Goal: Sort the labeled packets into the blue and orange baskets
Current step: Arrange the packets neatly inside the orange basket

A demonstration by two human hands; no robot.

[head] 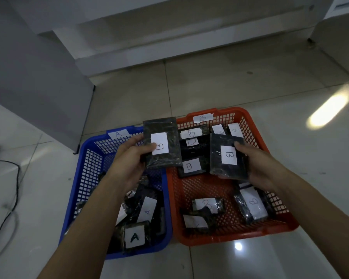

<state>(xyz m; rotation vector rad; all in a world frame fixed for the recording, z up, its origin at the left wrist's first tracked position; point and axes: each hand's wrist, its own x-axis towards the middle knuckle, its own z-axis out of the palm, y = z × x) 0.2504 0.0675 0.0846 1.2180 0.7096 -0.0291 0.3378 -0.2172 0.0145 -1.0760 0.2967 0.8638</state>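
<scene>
Above baskets, two gripped B-packets.

Room dim, colours muted and greyish. Brightest spot: an elongated glare streak on the glossy floor tiles at far right, with a small round glint near the front rim of the orange basket. Fainter sheen on the tiles at left. White labels stand out against near-black packets, whose detail is lost in murk. Wide-angle bending at the edges; forearms stretch outward. Soft, slightly smeared throughout.
</scene>
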